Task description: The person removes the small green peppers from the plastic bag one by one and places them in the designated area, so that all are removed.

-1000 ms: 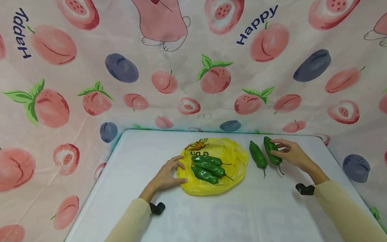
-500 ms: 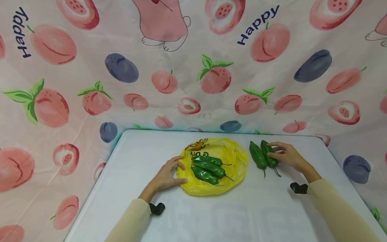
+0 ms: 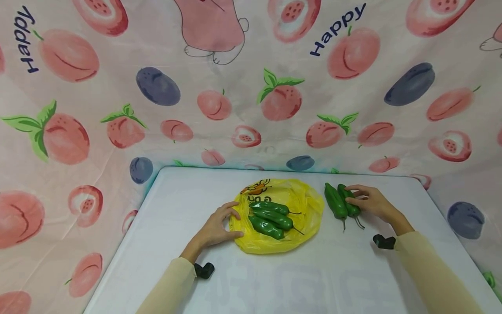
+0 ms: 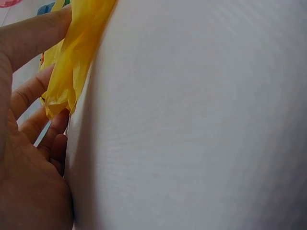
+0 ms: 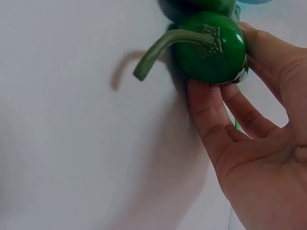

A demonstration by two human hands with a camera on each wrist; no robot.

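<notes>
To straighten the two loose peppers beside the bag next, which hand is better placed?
Probably the right hand: it holds one loose pepper, with the other loose pepper beside it. The left hand is at the left edge of the yellow bag, beyond its three peppers.

The flat white table (image 3: 188, 187) has rounded rear corners. A pale pink sheet backdrop (image 3: 145, 43) stands behind it and along both sides, printed with red peaches (image 3: 354, 53), blue-grey oval fruits (image 3: 158, 86) and dark blue "Happy" lettering (image 3: 338, 29).
</notes>
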